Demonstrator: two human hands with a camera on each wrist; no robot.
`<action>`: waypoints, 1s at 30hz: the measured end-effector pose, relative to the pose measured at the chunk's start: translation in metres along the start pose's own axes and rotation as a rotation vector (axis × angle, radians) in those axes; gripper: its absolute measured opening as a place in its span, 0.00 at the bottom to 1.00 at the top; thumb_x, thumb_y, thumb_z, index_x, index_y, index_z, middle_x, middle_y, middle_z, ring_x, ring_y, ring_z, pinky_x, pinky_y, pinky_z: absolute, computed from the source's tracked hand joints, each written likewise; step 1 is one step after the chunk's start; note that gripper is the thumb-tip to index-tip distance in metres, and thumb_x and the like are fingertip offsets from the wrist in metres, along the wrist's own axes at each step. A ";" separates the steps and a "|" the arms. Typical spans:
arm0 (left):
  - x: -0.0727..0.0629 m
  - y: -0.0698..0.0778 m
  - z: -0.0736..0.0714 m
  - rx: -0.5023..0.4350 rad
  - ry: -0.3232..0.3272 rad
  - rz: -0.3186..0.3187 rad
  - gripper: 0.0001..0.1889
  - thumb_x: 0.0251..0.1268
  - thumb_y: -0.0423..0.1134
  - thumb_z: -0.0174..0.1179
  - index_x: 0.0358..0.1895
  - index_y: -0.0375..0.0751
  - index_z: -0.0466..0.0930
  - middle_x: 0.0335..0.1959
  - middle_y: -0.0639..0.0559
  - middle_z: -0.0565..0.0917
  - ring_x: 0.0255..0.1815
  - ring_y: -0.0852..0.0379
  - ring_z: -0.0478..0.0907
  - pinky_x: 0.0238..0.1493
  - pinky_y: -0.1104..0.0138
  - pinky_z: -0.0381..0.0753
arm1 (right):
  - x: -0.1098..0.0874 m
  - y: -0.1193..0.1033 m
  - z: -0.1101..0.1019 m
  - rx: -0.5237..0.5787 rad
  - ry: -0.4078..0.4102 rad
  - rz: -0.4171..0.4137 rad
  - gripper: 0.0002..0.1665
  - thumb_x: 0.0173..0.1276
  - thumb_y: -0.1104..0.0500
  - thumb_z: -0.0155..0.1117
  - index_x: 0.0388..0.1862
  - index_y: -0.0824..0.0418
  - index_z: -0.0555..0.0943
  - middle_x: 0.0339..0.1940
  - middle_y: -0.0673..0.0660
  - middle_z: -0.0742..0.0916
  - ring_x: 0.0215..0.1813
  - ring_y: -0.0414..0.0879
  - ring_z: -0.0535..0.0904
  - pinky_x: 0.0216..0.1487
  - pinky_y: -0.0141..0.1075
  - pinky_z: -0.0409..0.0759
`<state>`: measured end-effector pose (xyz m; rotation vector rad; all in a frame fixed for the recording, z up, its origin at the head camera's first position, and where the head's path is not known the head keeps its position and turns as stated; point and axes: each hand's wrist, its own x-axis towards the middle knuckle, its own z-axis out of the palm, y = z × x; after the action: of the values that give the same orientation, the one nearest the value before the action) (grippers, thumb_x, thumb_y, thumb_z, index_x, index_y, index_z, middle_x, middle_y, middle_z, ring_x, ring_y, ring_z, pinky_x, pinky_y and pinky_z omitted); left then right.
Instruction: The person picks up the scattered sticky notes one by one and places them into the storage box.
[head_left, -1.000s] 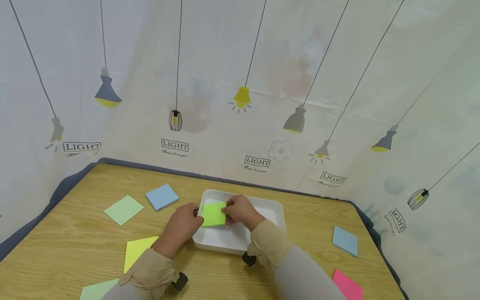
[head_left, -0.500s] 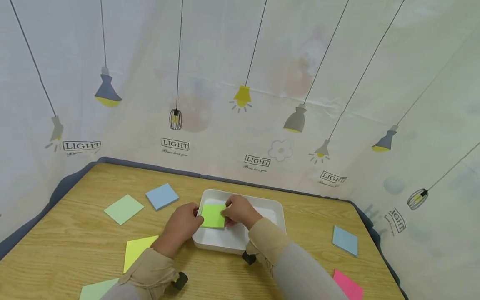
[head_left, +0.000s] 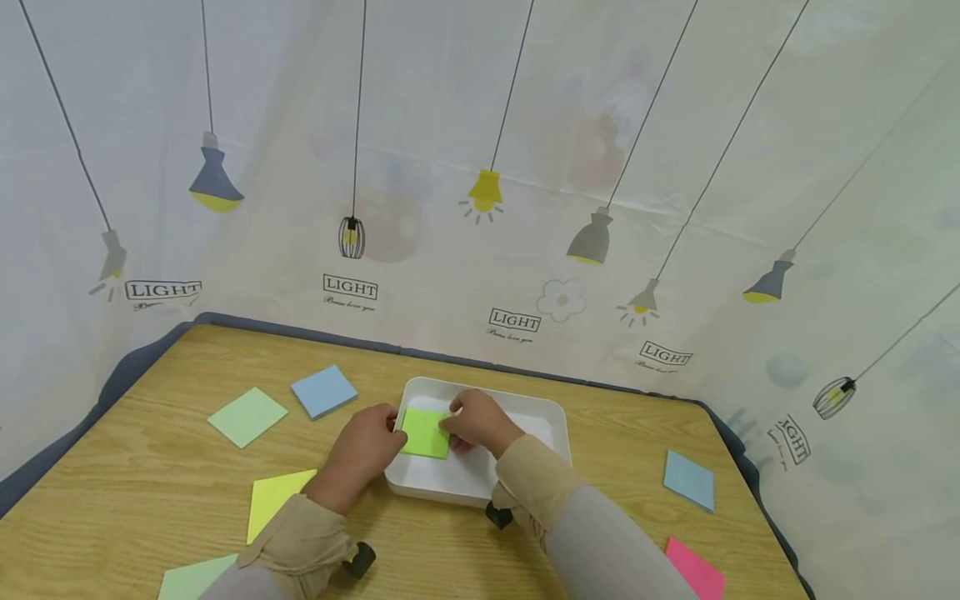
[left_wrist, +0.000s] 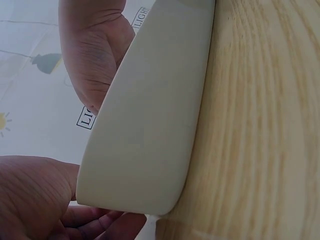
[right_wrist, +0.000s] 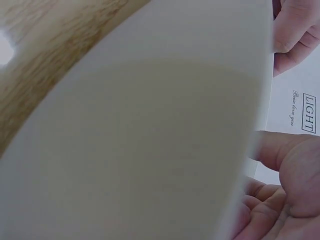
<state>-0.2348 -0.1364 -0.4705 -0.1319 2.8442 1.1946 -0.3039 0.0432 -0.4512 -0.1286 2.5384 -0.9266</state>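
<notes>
A shallow white tray (head_left: pixel 442 483) stands on the table, and a lime-green sticky note pad (head_left: pixel 424 433) lies low in its left part. My left hand (head_left: pixel 367 446) grips the tray's left rim, thumb over the edge beside the pad, fingers curled outside. In the left wrist view the left hand (left_wrist: pixel 40 200) holds the tray's end wall (left_wrist: pixel 140 125). My right hand (head_left: pixel 483 421) reaches inside the tray and pinches the pad's right edge. In the right wrist view the tray wall (right_wrist: pixel 140 140) hides the right hand's (right_wrist: pixel 295 180) fingertips and the pad.
On the wooden table (head_left: pixel 615 533) to the left lie a pale green pad (head_left: pixel 247 417), a blue pad (head_left: pixel 324 392), a yellow pad (head_left: pixel 273 500) and another pale green pad (head_left: pixel 197 577). Rightward are a blue pad (head_left: pixel 689 480) and a pink pad (head_left: pixel 695 570). A printed curtain (head_left: pixel 450 275) hangs behind.
The lime-green sticky note pad has sunk slightly lower and a little leftward in the tray, with my right hand still on it. My left hand stays on the tray's rim.
</notes>
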 end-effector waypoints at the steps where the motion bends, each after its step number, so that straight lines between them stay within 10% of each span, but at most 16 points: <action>1: 0.000 0.000 0.000 -0.002 0.000 0.000 0.21 0.65 0.36 0.57 0.60 0.32 0.79 0.49 0.43 0.85 0.42 0.51 0.79 0.50 0.53 0.81 | -0.001 0.000 0.000 -0.003 0.000 -0.003 0.23 0.70 0.56 0.68 0.58 0.68 0.77 0.24 0.58 0.88 0.26 0.46 0.86 0.32 0.38 0.86; 17: -0.001 -0.001 0.000 -0.005 -0.013 -0.017 0.22 0.66 0.37 0.57 0.61 0.32 0.78 0.54 0.41 0.85 0.48 0.49 0.81 0.54 0.50 0.81 | -0.026 0.007 -0.026 0.049 0.011 -0.045 0.25 0.73 0.49 0.63 0.60 0.65 0.78 0.41 0.60 0.87 0.32 0.47 0.86 0.35 0.38 0.87; 30: -0.001 0.000 -0.001 -0.002 -0.011 -0.015 0.22 0.66 0.37 0.56 0.61 0.32 0.79 0.52 0.42 0.85 0.44 0.51 0.79 0.51 0.52 0.81 | -0.071 0.061 -0.084 0.162 0.168 -0.108 0.23 0.76 0.53 0.60 0.61 0.67 0.77 0.44 0.66 0.85 0.34 0.50 0.86 0.35 0.40 0.87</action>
<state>-0.2336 -0.1372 -0.4702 -0.1456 2.8276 1.1922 -0.2725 0.1566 -0.4065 -0.1452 2.6161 -1.2282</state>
